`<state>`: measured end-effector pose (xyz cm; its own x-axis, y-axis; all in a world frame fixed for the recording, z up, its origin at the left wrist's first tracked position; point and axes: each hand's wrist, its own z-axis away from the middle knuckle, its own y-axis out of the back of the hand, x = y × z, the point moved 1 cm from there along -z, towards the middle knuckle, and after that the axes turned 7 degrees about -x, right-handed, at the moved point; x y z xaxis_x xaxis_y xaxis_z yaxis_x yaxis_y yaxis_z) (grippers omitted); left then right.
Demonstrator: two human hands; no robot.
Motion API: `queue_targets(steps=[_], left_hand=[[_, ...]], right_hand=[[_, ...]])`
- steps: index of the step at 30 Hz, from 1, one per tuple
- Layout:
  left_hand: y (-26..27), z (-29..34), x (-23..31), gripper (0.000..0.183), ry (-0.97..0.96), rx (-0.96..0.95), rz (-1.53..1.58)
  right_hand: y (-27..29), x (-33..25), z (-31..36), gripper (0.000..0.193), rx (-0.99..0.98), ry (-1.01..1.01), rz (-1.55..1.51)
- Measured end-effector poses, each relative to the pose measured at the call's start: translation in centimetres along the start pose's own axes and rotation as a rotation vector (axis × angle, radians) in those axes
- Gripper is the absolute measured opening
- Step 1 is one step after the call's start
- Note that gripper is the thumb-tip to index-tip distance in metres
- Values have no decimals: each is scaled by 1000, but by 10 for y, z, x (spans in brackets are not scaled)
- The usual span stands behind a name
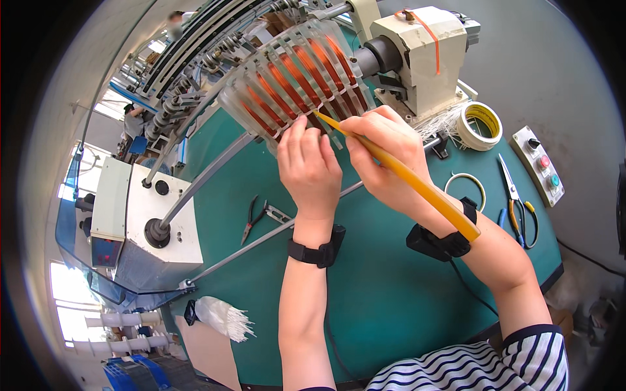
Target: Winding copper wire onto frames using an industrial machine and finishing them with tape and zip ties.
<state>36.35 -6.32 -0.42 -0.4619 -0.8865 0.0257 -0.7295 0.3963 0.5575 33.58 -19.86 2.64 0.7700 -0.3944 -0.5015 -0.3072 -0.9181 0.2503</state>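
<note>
Copper wire coils [291, 77] sit side by side on a clear slotted winding former [233, 99], mounted on a machine shaft. My right hand [390, 153] grips a long yellow pointed stick [420, 186], whose tip touches the former's near edge between coils. Just left of that tip, my left hand [308, 163] has its fingers curled together against the same edge. A small white strip shows by its fingertips, but what they pinch is hidden. Both wrists wear black straps with small boxes.
A cream machine head [417, 58] carries the shaft. On the green tabletop [385, 293] lie pliers [251, 220], scissors [512, 189], a tape roll [479, 126], white ties [225, 318] and a button box [537, 166]. A metal rod [244, 247] crosses below my hands.
</note>
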Motion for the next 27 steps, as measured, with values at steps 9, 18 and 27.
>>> queue_targets(steps=[9, 18, 27], left_hand=[[-5, 7, -4, 25, -88, -152, -136], [-1, 7, 10, 24, -32, -113, -43], [8, -25, 46, 32, 539, -256, 573]], right_hand=[[-11, 6, -3, 13, -27, 3, 46], [-7, 4, -3, 10, -22, 50, 137], [99, 3, 68, 33, -559, 113, 449]])
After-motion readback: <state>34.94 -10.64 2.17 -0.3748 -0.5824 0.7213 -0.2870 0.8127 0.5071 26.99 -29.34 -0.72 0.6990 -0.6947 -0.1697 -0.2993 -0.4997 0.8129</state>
